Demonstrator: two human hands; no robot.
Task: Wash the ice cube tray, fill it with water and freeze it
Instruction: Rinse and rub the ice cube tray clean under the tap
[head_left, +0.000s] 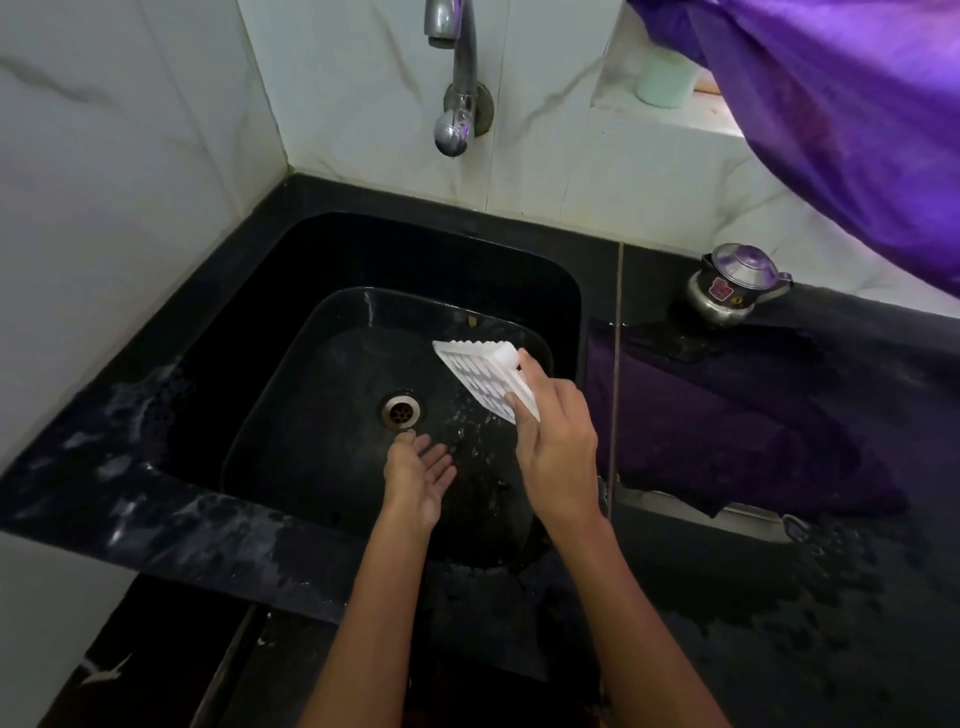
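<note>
Black sink (291, 291) set in a wet black counter (779, 597); drain (400, 409) near basin centre. Chrome tap (457, 78) at 12 o'clock, no stream visible. Small steel lidded pot (732, 286) at 2 o'clock on the counter, purple cloth (831, 93) hanging above it. Ice cube tray (485, 376), white, tilted on edge over the basin, at 1 o'clock from the drain. Right hand (558, 447) grips its near end, fingers curled round it. Left hand (418, 475) held apart at the tray's 7 o'clock, palm up, fingers loose, empty.
</note>
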